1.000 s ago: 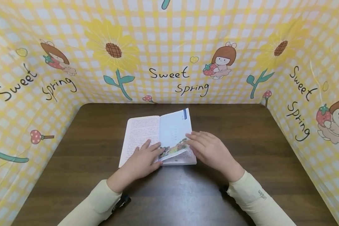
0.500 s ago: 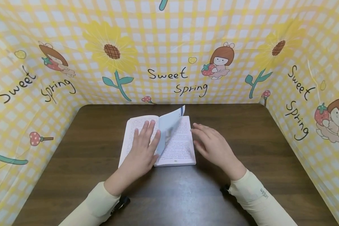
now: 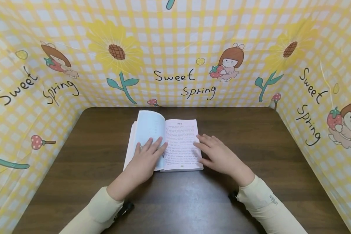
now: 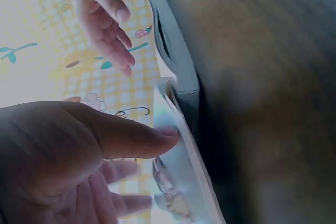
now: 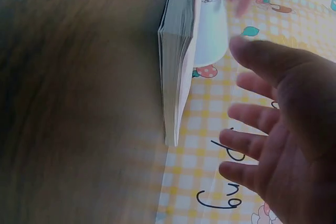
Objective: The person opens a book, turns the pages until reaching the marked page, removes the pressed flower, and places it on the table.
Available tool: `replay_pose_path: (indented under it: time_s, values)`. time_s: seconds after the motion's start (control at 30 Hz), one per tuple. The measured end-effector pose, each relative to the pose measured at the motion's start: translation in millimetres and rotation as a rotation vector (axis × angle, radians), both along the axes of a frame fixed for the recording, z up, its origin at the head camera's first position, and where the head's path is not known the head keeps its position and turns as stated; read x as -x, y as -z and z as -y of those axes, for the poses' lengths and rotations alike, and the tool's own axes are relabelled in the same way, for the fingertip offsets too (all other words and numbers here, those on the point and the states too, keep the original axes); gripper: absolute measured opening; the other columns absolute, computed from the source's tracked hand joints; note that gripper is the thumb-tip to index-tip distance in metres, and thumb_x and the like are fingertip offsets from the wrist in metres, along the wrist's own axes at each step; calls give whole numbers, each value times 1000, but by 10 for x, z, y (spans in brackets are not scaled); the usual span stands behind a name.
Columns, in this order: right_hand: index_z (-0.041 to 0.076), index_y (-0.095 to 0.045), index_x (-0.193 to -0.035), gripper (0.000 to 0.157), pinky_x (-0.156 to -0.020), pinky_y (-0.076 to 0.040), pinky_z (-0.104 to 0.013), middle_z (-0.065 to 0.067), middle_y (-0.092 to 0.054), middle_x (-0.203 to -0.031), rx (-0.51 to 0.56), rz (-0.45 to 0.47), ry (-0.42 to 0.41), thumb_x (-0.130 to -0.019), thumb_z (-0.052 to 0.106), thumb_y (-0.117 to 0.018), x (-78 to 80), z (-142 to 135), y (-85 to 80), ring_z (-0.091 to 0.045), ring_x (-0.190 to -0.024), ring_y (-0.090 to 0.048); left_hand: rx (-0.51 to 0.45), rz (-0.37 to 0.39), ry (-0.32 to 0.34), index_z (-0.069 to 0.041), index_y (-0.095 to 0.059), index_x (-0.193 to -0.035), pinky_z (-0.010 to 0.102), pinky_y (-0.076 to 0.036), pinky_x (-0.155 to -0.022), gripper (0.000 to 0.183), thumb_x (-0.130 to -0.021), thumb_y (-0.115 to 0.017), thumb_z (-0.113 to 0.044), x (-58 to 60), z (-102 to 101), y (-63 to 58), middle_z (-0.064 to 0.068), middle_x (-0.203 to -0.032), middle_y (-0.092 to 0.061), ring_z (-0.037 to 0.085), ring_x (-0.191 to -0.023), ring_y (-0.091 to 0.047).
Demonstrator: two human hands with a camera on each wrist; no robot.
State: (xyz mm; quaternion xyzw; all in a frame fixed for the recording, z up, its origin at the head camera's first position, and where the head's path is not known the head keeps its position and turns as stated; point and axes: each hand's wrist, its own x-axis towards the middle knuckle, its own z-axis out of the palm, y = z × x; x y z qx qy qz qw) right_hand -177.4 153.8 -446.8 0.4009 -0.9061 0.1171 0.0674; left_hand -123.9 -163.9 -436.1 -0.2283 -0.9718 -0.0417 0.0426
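An open book (image 3: pixel 179 146) lies on the table, its right page full of small printed text. On its left side a pale blue page (image 3: pixel 150 125) with a coloured picture near the bottom curves up from the spine. My left hand (image 3: pixel 144 161) rests on that blue page with fingers spread; in the left wrist view its thumb (image 4: pixel 139 139) touches the page near the lower edge. Beside the book's right edge is my right hand (image 3: pixel 220 157), its fingers loosely extended. The right wrist view shows the right hand (image 5: pixel 283 124) apart from the page block (image 5: pixel 176 77), holding nothing.
The brown wooden table (image 3: pixel 175 204) reaches back to a yellow-and-white checked cloth (image 3: pixel 175 42) printed with flowers and figures. That cloth hangs at the back and along both sides. A dark strap (image 3: pixel 124 209) shows at the left wrist.
The blue page has swung from the right side over to the left, uncovering a text page. My left hand moved up, then came down on it. The right hand has left the page.
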Motion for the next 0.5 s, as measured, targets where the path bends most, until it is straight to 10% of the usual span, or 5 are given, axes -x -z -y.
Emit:
replay_pose_path:
  time_s: [0.5]
  values:
    - [15,-49,-153,67,-122,-21,-62,-8,-37,-165,-71,246,-102,-96,43,-71,-50,-4,98,-33,-153,-31,-28,366,-149,-9,-40,-158,78,-26,-109,61,-102,-55,-30,73,26,68,18,-167,-27,49,-150,-28]
